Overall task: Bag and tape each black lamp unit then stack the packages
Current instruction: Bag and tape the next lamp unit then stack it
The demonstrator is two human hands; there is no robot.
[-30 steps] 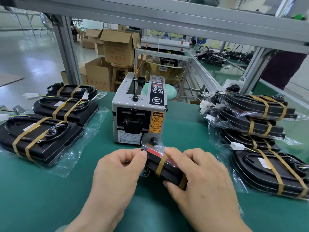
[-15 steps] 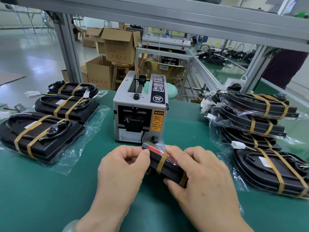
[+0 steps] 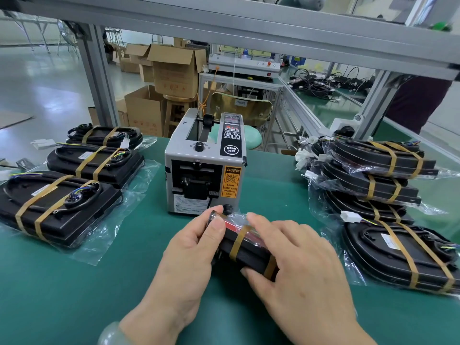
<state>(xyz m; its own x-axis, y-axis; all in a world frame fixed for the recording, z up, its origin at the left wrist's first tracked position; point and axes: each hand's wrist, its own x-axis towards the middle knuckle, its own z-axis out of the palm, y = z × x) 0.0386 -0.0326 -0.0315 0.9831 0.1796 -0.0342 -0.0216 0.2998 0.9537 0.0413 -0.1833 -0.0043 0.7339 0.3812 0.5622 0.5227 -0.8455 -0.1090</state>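
The lamp unit (image 3: 245,247), black with a red strip along its upper edge, stands on its long edge on the green worktop (image 3: 74,295), just in front of the tape dispenser (image 3: 204,165). Clear bag film and 2 tan tape bands wrap it. Its long axis runs from far left to near right, so each hand takes 1 end.

The left hand (image 3: 189,247) has its grip clamped on the far-left end, thumb on the upper edge and fingers curled behind. The right hand (image 3: 298,257) lies over the near-right end, fingers spread across the top and far side and thumb pressed to the near face, so that grip is closed on the unit too. Both wrists come in low from the near edge.

The stack of packages (image 3: 373,175) sits to the right and farther off, well apart from the unit, with 1 more package (image 3: 398,252) lying flat nearer. The right hand is the nearer to them, so stacking would likely mean carrying the unit rightward and laying it flat. 3 more units (image 3: 57,205) lie at the left.
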